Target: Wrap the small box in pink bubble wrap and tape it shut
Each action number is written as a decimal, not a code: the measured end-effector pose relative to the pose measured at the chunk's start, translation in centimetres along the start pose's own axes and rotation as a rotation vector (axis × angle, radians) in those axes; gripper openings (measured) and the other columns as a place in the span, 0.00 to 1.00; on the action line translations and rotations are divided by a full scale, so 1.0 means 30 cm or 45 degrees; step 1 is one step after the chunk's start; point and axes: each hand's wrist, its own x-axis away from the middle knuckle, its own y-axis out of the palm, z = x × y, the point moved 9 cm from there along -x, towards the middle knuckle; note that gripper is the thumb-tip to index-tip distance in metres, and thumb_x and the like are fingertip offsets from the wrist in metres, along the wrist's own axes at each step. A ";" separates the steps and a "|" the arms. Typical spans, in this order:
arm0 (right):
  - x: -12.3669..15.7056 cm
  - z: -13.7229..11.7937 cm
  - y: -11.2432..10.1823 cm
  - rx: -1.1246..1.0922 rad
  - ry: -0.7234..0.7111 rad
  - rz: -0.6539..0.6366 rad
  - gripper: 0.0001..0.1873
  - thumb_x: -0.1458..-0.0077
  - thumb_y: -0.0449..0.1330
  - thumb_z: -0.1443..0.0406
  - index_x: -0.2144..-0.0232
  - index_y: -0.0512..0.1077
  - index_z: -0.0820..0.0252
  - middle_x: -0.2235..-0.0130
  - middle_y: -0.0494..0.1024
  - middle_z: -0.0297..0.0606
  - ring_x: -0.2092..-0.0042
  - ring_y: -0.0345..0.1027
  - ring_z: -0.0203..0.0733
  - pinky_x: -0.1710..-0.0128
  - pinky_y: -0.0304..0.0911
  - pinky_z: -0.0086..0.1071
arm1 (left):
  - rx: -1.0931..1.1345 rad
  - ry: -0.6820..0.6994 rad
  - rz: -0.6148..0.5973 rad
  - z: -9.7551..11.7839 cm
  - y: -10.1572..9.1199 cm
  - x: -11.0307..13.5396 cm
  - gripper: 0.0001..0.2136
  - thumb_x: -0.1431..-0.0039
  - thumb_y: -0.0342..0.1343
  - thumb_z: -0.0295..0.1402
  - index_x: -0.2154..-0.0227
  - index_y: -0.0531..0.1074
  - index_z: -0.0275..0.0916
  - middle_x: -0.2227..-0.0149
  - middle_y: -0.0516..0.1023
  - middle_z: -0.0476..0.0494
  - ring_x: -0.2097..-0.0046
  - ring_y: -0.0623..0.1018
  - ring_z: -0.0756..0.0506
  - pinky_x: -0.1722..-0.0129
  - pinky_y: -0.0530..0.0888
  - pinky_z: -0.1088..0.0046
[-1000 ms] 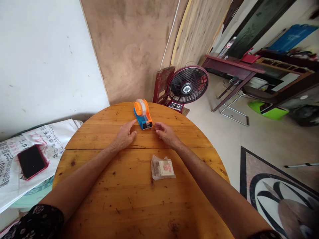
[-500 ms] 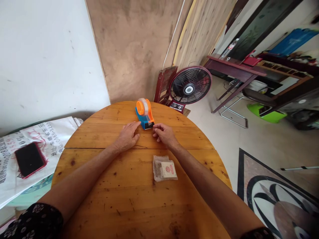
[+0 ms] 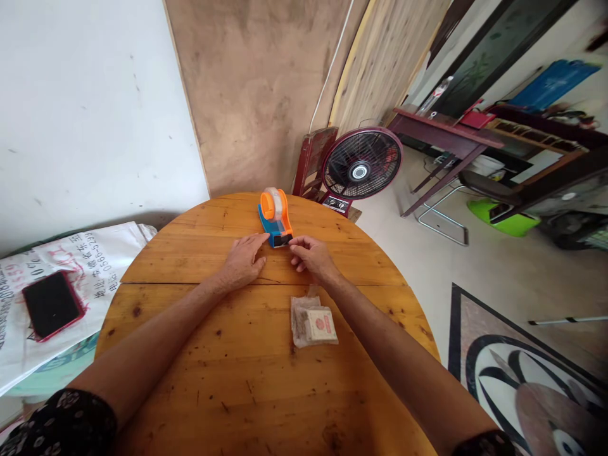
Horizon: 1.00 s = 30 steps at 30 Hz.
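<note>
A blue and orange tape dispenser with a clear roll stands at the far side of the round wooden table. My left hand lies flat on the wood, fingers stretched out, its fingertips at the dispenser's near end. My right hand is curled, thumb and fingers pinched together right at the dispenser's cutter end; whether tape is between them is too small to tell. A small clear plastic packet with a white and red label lies on the table between my forearms.
A dark phone in a red case lies on a printed white sack to the left. Beyond the table stand a wooden chair and a floor fan. A dark red desk is at the right.
My right hand has closed in on the dispenser's near end and its fingers have pinched together. My left hand has slid slightly towards the dispenser.
</note>
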 end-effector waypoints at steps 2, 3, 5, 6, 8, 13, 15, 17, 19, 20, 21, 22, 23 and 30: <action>0.003 0.001 -0.004 -0.011 0.007 0.009 0.05 0.51 0.57 0.73 0.70 0.69 0.60 0.81 0.69 0.25 0.82 0.64 0.29 0.89 0.58 0.19 | -0.001 0.003 0.006 0.000 -0.001 0.000 0.28 0.45 0.51 0.29 0.39 0.63 0.35 0.40 0.70 0.35 0.39 0.68 0.35 0.39 0.62 0.52; 0.004 0.003 -0.008 -0.016 0.014 0.016 0.05 0.51 0.57 0.73 0.71 0.69 0.60 0.82 0.69 0.25 0.83 0.64 0.30 0.89 0.58 0.20 | -0.005 0.004 0.005 -0.001 0.000 0.000 0.28 0.45 0.51 0.29 0.39 0.63 0.35 0.40 0.70 0.35 0.39 0.68 0.35 0.39 0.62 0.52; 0.004 0.011 -0.015 -0.021 0.033 0.030 0.05 0.50 0.57 0.73 0.70 0.68 0.60 0.82 0.69 0.25 0.83 0.63 0.30 0.89 0.58 0.21 | -0.011 0.006 0.001 -0.003 0.002 -0.001 0.28 0.45 0.51 0.29 0.39 0.63 0.35 0.40 0.70 0.35 0.39 0.68 0.36 0.39 0.62 0.52; 0.004 0.015 -0.017 -0.022 0.044 0.033 0.05 0.50 0.57 0.73 0.70 0.69 0.60 0.82 0.69 0.25 0.84 0.63 0.30 0.89 0.58 0.21 | -0.012 0.010 -0.003 -0.004 0.004 -0.001 0.28 0.45 0.51 0.29 0.39 0.63 0.36 0.40 0.69 0.35 0.39 0.68 0.36 0.38 0.62 0.52; 0.002 0.024 -0.017 -0.026 0.064 0.030 0.06 0.51 0.58 0.73 0.69 0.69 0.61 0.82 0.70 0.25 0.84 0.63 0.30 0.89 0.58 0.21 | -0.011 0.027 -0.010 -0.004 0.006 -0.001 0.28 0.45 0.51 0.28 0.39 0.63 0.36 0.39 0.69 0.35 0.38 0.67 0.36 0.38 0.62 0.52; -0.003 0.041 -0.002 -0.039 0.094 0.007 0.05 0.51 0.58 0.73 0.70 0.70 0.61 0.79 0.71 0.27 0.83 0.65 0.29 0.89 0.58 0.19 | -0.041 0.052 -0.036 0.002 0.011 0.002 0.30 0.45 0.51 0.28 0.37 0.61 0.37 0.37 0.67 0.35 0.37 0.65 0.36 0.37 0.61 0.52; -0.006 0.044 0.003 -0.043 0.094 0.001 0.04 0.50 0.58 0.72 0.70 0.70 0.61 0.79 0.71 0.27 0.83 0.64 0.28 0.89 0.58 0.19 | -0.054 0.047 -0.045 0.002 0.012 0.002 0.30 0.45 0.51 0.28 0.37 0.60 0.36 0.37 0.67 0.35 0.37 0.65 0.36 0.38 0.61 0.52; -0.009 0.046 0.007 -0.045 0.090 0.002 0.03 0.50 0.58 0.72 0.70 0.70 0.61 0.79 0.71 0.27 0.83 0.64 0.28 0.89 0.58 0.18 | -0.053 0.046 -0.044 0.002 0.012 0.002 0.30 0.45 0.51 0.28 0.37 0.60 0.37 0.37 0.67 0.36 0.37 0.65 0.36 0.38 0.61 0.52; -0.011 0.049 0.008 -0.048 0.088 0.008 0.02 0.50 0.59 0.71 0.71 0.69 0.61 0.79 0.71 0.27 0.83 0.64 0.28 0.89 0.58 0.18 | -0.040 0.047 -0.039 0.000 0.012 0.002 0.30 0.45 0.51 0.27 0.37 0.60 0.38 0.37 0.67 0.36 0.37 0.65 0.37 0.37 0.60 0.52; -0.011 0.049 0.008 -0.051 0.088 0.010 0.02 0.50 0.59 0.71 0.71 0.69 0.61 0.79 0.71 0.28 0.83 0.64 0.28 0.89 0.58 0.18 | -0.033 0.047 -0.037 -0.001 0.012 0.002 0.30 0.45 0.51 0.27 0.37 0.60 0.39 0.37 0.67 0.36 0.37 0.65 0.37 0.37 0.60 0.51; -0.011 0.050 0.009 -0.055 0.089 0.011 0.02 0.50 0.59 0.70 0.71 0.69 0.61 0.79 0.71 0.28 0.83 0.64 0.28 0.89 0.58 0.18 | -0.027 0.048 -0.037 -0.001 0.012 0.002 0.30 0.45 0.51 0.27 0.37 0.60 0.39 0.37 0.67 0.36 0.37 0.65 0.37 0.37 0.60 0.51; -0.010 0.050 0.010 -0.060 0.092 0.010 0.01 0.50 0.59 0.70 0.71 0.69 0.61 0.79 0.71 0.28 0.83 0.64 0.28 0.89 0.58 0.18 | -0.025 0.046 -0.036 -0.002 0.012 0.002 0.30 0.45 0.51 0.27 0.37 0.60 0.39 0.37 0.67 0.36 0.37 0.65 0.37 0.37 0.60 0.51; -0.009 0.050 0.012 -0.066 0.094 0.009 0.01 0.49 0.59 0.70 0.72 0.69 0.61 0.79 0.71 0.28 0.83 0.64 0.28 0.89 0.58 0.18 | -0.024 0.044 -0.036 -0.003 0.012 0.001 0.30 0.45 0.52 0.28 0.37 0.60 0.38 0.37 0.67 0.36 0.37 0.65 0.36 0.37 0.60 0.51; -0.003 0.041 0.024 -0.108 0.100 0.003 0.01 0.49 0.59 0.70 0.71 0.69 0.61 0.79 0.70 0.26 0.83 0.63 0.27 0.89 0.58 0.18 | -0.004 0.057 -0.015 0.005 0.007 0.003 0.29 0.45 0.51 0.28 0.38 0.61 0.39 0.38 0.68 0.37 0.37 0.65 0.36 0.37 0.59 0.51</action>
